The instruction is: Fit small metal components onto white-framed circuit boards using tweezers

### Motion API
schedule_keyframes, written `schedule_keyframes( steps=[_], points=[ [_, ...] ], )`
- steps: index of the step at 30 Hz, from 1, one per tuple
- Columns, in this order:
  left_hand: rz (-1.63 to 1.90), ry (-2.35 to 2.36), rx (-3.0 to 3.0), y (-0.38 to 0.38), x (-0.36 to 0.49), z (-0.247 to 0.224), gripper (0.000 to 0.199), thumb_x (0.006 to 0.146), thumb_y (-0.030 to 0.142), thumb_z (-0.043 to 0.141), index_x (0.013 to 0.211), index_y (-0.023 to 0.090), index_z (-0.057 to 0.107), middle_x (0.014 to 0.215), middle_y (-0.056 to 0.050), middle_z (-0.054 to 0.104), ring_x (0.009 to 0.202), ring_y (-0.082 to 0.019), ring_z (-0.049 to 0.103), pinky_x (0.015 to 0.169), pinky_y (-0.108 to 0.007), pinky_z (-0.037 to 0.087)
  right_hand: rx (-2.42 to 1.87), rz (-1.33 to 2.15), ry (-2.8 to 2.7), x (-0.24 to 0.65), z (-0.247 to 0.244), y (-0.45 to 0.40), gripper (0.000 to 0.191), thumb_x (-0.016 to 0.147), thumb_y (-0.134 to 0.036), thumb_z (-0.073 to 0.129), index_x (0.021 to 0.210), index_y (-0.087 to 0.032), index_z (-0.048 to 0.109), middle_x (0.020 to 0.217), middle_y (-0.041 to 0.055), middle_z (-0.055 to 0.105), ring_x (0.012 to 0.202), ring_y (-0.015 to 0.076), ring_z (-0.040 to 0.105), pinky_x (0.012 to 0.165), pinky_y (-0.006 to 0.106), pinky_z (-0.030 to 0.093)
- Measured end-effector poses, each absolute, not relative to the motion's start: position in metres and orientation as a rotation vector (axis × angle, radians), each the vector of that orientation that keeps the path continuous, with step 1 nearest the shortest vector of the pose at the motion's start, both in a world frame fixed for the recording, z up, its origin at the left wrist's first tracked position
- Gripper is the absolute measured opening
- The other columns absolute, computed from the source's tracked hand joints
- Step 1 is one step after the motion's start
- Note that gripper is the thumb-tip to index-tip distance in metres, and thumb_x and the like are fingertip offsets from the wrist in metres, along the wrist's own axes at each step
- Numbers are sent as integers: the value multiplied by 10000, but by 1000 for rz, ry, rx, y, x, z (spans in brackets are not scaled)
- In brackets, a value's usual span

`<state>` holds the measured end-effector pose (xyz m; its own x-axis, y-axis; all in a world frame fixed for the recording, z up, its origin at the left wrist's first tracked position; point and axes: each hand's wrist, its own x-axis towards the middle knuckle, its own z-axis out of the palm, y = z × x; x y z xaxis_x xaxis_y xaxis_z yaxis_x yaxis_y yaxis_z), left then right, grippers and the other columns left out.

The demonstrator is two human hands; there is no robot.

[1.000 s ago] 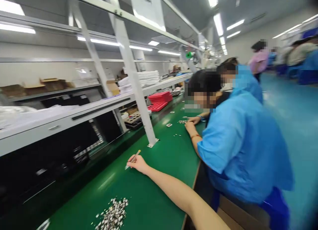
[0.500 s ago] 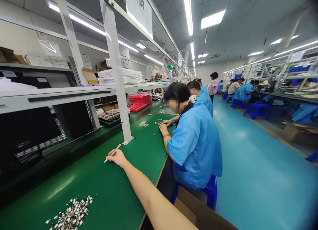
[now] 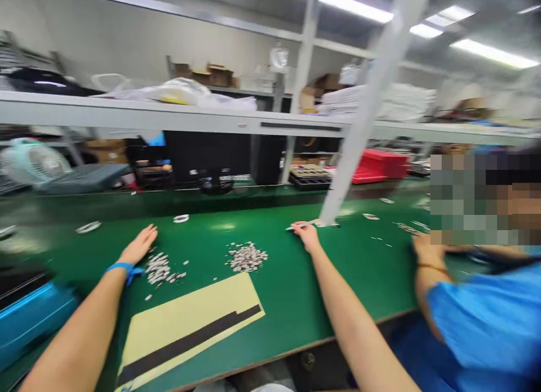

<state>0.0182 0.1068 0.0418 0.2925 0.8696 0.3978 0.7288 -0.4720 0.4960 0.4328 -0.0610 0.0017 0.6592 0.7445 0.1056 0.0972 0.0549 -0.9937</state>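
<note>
Both hands apart: left hand by parts, right hand pinching a pen (probably).

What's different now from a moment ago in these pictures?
The head turned left, from along the aisle to across the green bench, bringing the left hand into view, open beside a heap of small parts. The right hand stayed by the white post's foot, still holding its slim tool.
</note>
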Motion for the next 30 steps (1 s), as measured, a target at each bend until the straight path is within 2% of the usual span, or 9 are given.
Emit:
schedule_keyframes(
  steps=[5, 9, 13, 15, 17, 20, 23, 26, 30],
  points=[
    [962, 1588, 2073, 138, -35, 5, 446, 901, 377, 239, 1138, 96, 492, 1276, -108, 437, 1183, -198, 398, 997, -329, 323, -1435, 584, -725, 458, -15, -39, 168, 850, -248, 491, 904, -96, 535, 802, 16, 552, 644, 84, 538, 565, 225, 476],
    [991, 1527, 2030, 151, -37, -5, 661, 863, 511, 82, 1172, 73, 468, 1251, -113, 469, 1138, -201, 452, 955, -306, 364, -1371, 577, -683, 463, -21, -36, 174, 806, -262, 552, 770, -93, 532, 674, -12, 553, 510, 50, 498, 466, 169, 435],
    [979, 1508, 2036, 133, -27, 11, 617, 804, 564, 287, 1132, 83, 491, 1196, -118, 512, 1105, -225, 468, 955, -338, 354, -1340, 597, -698, 455, -20, -35, 352, 694, -493, 576, 628, -168, 458, 632, 13, 591, 533, 95, 558, 504, 200, 483],
    [943, 1457, 2114, 107, -8, 28, 449, 768, 492, 445, 1033, 146, 556, 1141, -65, 550, 1097, -207, 464, 974, -319, 326, -1381, 646, -759, 445, -18, -34, 415, 696, -568, 487, 560, -189, 391, 608, 26, 594, 548, 119, 574, 547, 240, 503],
    [761, 1265, 2410, 72, 18, 45, 269, 807, 381, 442, 927, 188, 587, 949, -28, 619, 911, -177, 555, 848, -304, 413, -1446, 725, -858, 430, -16, -34, 451, 713, -585, 414, 499, -198, 325, 606, 59, 606, 571, 154, 587, 574, 290, 508],
    [271, 792, 2639, 21, 56, 53, 200, 841, 271, 417, 778, 190, 588, 767, -9, 614, 731, -141, 568, 681, -253, 449, -1567, 799, -1042, 404, -10, -42, 394, 715, -509, 479, 507, -175, 457, 642, 89, 620, 603, 186, 583, 606, 321, 491],
    [202, 734, 2694, -9, 76, 34, 163, 845, 261, 423, 879, 167, 552, 852, -46, 593, 789, -172, 549, 685, -291, 461, -1655, 726, -1231, 378, 1, -54, 227, 704, -370, 585, 646, -151, 578, 742, 75, 619, 674, 180, 558, 680, 307, 445],
    [308, 630, 2709, -18, 82, 11, 240, 841, 284, 435, 1023, 140, 493, 1012, -97, 544, 939, -209, 498, 793, -348, 442, -1574, 455, -1732, 360, 12, -64, 194, 770, -256, 542, 607, -159, 503, 823, 67, 606, 690, 153, 543, 644, 276, 411],
    [268, 154, 2657, -26, 86, 0, 217, 825, 311, 462, 968, 158, 519, 960, -81, 551, 878, -182, 496, 777, -312, 432, -1207, 207, -2175, 344, 17, -72, 284, 821, -137, 484, 550, -157, 399, 704, 24, 592, 584, 92, 518, 522, 210, 381]
  ],
)
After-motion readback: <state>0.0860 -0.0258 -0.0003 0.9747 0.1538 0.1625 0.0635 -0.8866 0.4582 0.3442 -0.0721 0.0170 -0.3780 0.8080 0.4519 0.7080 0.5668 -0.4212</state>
